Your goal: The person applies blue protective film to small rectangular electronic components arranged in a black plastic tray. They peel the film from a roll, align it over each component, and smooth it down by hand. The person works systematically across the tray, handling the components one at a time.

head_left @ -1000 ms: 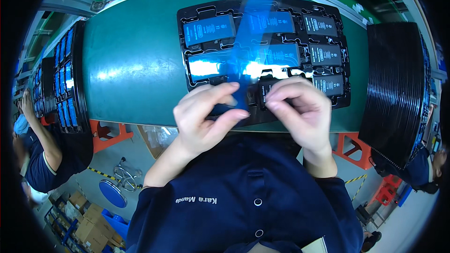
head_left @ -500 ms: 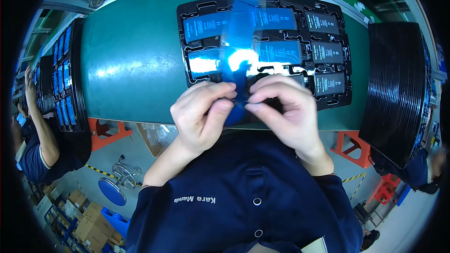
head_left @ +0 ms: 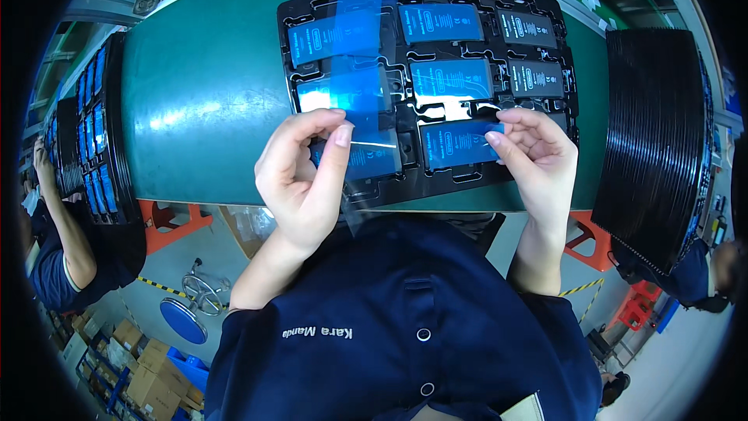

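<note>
A black plastic tray [head_left: 499, 177] on the green table holds several flat batteries in rows. Those in the left and middle columns, like the upper middle battery [head_left: 441, 25], look blue; the right column's, such as the upper right battery [head_left: 528, 30], are dark grey. A long see-through blue film strip [head_left: 358, 0] crosses the tray's left side from the far edge. My left hand [head_left: 304, 168] is closed, pinching thin film by the strip. My right hand [head_left: 541, 157] pinches a small bit of blue film over the lower middle battery [head_left: 452, 146].
Tall stacks of black trays stand at the right [head_left: 650, 132] and the left [head_left: 117, 132] of the green table [head_left: 195, 109]. A co-worker's arm [head_left: 66, 218] reaches in at the far left. A round blue stool [head_left: 184, 320] and cardboard boxes [head_left: 148, 382] are on the floor.
My hands have moved apart from close together, the left going left and the right going right. The blue strip has shifted left, and the lower middle battery now shows, looking blue.
</note>
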The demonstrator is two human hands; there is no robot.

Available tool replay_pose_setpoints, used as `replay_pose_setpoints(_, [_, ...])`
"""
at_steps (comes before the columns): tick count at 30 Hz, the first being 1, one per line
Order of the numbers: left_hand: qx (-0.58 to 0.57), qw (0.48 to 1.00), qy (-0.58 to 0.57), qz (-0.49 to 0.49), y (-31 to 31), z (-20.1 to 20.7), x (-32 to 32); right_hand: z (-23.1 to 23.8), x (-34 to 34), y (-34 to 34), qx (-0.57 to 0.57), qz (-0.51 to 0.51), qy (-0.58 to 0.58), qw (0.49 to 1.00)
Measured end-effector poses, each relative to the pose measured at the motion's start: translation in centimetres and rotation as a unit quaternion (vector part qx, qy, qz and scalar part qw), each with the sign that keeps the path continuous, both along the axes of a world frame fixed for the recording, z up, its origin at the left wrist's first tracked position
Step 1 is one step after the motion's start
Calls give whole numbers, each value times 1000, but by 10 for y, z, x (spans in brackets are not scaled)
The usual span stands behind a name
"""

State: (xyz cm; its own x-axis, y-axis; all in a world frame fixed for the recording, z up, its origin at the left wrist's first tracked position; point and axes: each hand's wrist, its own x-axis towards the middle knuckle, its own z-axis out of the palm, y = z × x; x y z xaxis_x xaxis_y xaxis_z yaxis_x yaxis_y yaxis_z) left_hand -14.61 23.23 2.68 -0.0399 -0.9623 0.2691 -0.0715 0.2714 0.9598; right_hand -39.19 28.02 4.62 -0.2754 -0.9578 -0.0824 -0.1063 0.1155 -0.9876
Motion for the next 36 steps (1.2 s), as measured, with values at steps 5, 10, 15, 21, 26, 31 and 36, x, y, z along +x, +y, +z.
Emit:
replay_pose_setpoints(5, [-51,999,-3,-15,-5,-5,-1,0,2,1,-1,-15,1,1000])
replay_pose_setpoints(10, [-60,998,-5,-22,-8,0,-3,-2,3,2,-4,-9,7,1000])
replay_pose_setpoints(15, [-55,996,-24,-70,-6,-1,1,-2,3,1,0,-7,21,1000])
replay_pose_setpoints(21, [-59,995,-36,-66,-6,-3,1,-3,3,1,-3,-4,25,1000])
replay_pose_setpoints(26, [-71,993,-59,-70,-7,-3,2,-5,3,1,-12,-2,32,999])
replay_pose_setpoints(31, [-65,995,-50,-65,-7,-2,1,-7,3,1,-17,-3,52,998])
replay_pose_setpoints(36, [-62,995,-48,-66,-6,-3,2,-12,4,1,-27,-8,74,997])
